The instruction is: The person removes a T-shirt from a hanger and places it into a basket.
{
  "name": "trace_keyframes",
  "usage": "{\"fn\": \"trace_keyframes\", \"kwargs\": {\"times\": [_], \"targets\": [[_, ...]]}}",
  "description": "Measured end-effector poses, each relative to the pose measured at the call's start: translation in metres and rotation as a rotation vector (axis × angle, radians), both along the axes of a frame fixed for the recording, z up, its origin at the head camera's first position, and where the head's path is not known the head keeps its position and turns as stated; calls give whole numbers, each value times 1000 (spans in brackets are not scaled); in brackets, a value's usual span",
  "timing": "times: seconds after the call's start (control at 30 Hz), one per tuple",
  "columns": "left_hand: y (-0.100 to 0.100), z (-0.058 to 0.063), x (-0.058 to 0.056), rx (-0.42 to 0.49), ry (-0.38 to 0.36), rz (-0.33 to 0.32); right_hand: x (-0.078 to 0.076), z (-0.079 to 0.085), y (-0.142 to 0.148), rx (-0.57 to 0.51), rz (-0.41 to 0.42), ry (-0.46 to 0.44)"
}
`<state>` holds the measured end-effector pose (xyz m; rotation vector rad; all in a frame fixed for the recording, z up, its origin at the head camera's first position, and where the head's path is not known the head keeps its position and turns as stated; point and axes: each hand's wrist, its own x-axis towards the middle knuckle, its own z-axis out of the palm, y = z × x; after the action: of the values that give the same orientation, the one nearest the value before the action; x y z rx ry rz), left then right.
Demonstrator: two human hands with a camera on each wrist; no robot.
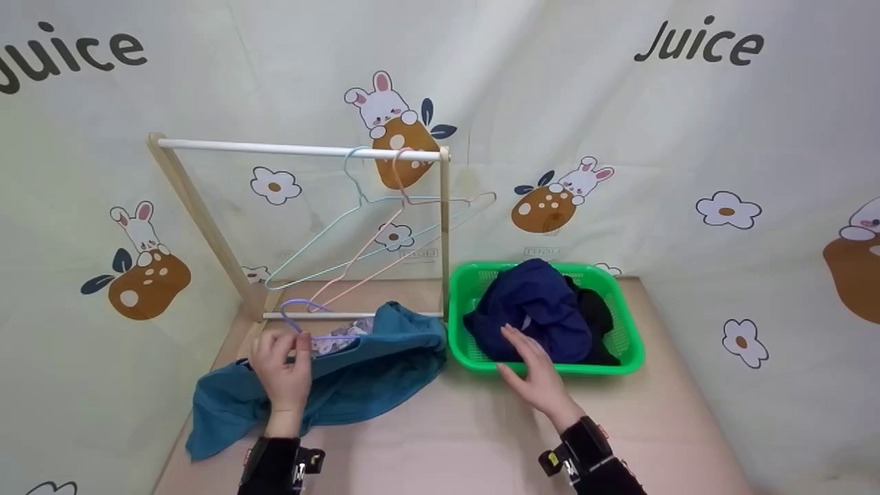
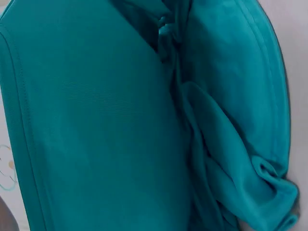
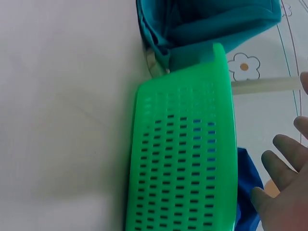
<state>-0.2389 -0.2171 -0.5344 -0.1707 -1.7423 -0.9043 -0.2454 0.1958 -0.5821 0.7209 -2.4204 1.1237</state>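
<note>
My left hand [image 1: 282,368] grips the upper edge of a teal shirt [image 1: 371,385], beside a purple hanger [image 1: 297,304] whose hook stands up from the opening. Pale floral fabric [image 1: 344,337] shows within that opening. The shirt droops onto the tabletop, and its cloth [image 2: 96,120] fills most of the left wrist view, hiding the fingers there. My right hand [image 1: 540,378], fingers spread and holding nothing, is over the front rim of a green basket [image 1: 632,344]. Inside the basket lie a navy garment [image 1: 529,302] and a black one [image 1: 595,317].
A small wooden rack [image 1: 199,213] with a white rod [image 1: 261,148] stands behind the shirt. From the rod hang a light blue hanger [image 1: 309,240] and a pink hanger [image 1: 364,254]. A printed curtain [image 1: 550,103] surrounds the table [image 1: 440,447].
</note>
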Motion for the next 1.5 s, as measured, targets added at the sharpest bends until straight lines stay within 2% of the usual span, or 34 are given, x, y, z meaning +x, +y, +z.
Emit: {"fn": "trace_keyframes", "kwargs": {"times": [0.1, 0.33, 0.53, 0.67, 0.97, 1.27, 1.5], "targets": [[11, 4, 3, -18, -7, -28, 1, 2, -9, -11, 38, 9], [40, 12, 4, -70, 31, -98, 4, 10, -28, 3, 116, -6], [61, 14, 4, -112, 53, -110, 7, 11, -40, -7, 199, -59], [72, 14, 4, -122, 55, -104, 9, 11, -44, -20, 219, -83], [84, 17, 7, -136, 11, -111, 11, 9, -43, -39, 151, -44], [85, 18, 10, -95, -58, -181, 10, 10, -36, -173, 98, -28], [85, 20, 10, -80, -81, -204, 12, 18, -36, -267, -4, 33]]}}
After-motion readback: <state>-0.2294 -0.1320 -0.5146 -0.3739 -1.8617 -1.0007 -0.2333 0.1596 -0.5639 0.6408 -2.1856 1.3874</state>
